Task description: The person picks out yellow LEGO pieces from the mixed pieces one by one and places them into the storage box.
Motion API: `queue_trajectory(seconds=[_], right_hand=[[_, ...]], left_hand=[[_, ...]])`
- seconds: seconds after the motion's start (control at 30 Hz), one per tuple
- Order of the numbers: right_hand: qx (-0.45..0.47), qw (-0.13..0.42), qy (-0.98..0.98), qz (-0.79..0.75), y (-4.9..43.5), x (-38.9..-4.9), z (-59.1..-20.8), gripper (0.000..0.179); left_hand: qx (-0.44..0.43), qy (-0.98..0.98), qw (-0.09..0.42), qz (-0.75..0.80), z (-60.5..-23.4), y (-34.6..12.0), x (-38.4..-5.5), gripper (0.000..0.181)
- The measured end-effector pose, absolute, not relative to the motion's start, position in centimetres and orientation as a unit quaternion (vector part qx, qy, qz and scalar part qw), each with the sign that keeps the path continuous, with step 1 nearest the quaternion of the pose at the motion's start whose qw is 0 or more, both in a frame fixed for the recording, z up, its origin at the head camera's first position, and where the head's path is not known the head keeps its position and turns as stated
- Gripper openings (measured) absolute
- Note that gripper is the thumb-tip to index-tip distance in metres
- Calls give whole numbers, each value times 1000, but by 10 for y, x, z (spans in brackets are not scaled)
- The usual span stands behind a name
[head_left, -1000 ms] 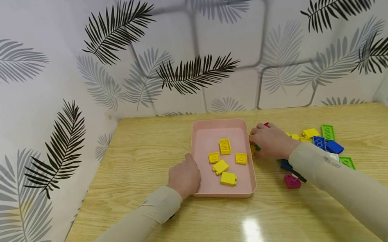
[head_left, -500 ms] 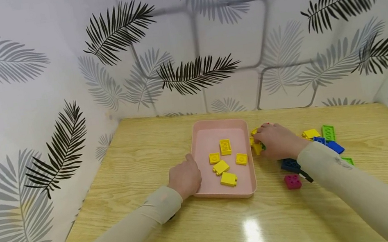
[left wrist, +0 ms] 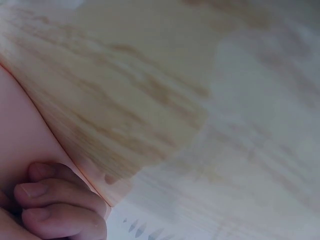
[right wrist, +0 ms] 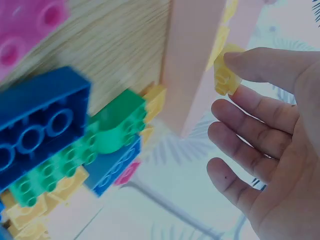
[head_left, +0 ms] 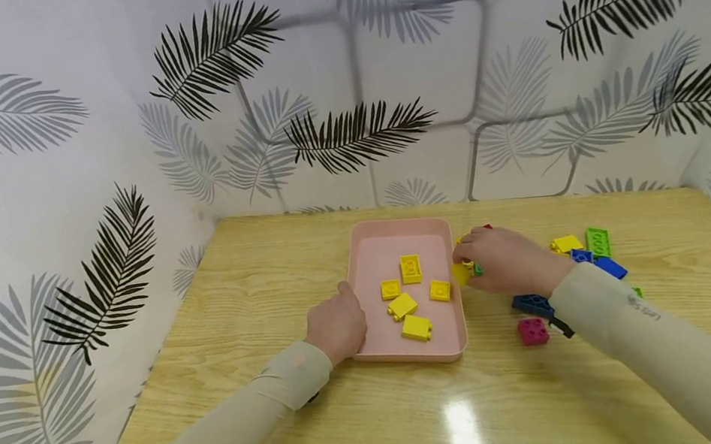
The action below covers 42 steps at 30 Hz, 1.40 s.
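A pink tray lies mid-table, with several yellow bricks scattered on its floor. At its left wall, my left hand grips the rim; in the left wrist view the curled fingers overlap the tray's edge. My right hand pinches a yellow toy brick between thumb and index finger. That brick is at the tray's right wall, raised near the rim. The other fingers of the right hand are loosely bent below it and hold nothing.
Right of the tray lie a magenta brick, a dark blue brick, a blue brick, a green brick and a yellow brick. More green and blue bricks show in the right wrist view. A patterned wall stands behind the table.
My right hand shifted right among the bricks, then slightly back left, and now has a yellow brick at the tray's right rim. My left hand stays on the tray.
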State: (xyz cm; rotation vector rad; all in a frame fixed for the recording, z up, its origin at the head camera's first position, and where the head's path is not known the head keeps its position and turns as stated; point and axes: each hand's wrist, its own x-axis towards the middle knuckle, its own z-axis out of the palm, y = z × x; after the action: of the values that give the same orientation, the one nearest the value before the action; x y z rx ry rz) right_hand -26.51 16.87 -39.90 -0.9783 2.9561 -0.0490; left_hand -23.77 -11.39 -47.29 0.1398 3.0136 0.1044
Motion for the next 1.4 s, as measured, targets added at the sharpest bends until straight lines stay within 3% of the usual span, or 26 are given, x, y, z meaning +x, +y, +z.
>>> queue_trajectory(seconds=[0.17, 0.43, 0.8, 1.13, 1.4], right_hand=[[-326, 17, 945, -34, 152, -263, -397, 31], [-339, 75, 936, -51, 125, -270, -400, 29], [-364, 75, 928, -32, 104, -279, -412, 32], [-350, 88, 931, -47, 115, -281, -413, 29], [-333, 36, 941, -57, 152, -287, -404, 25]], left_hand=[[43, 997, 60, 27, -473, -115, -238, 50], [43, 996, 74, 32, -475, -114, -240, 53], [41, 996, 74, 24, -477, -115, -241, 56], [44, 996, 70, 22, -475, -113, -241, 56], [43, 996, 72, 26, -476, -114, -241, 56]])
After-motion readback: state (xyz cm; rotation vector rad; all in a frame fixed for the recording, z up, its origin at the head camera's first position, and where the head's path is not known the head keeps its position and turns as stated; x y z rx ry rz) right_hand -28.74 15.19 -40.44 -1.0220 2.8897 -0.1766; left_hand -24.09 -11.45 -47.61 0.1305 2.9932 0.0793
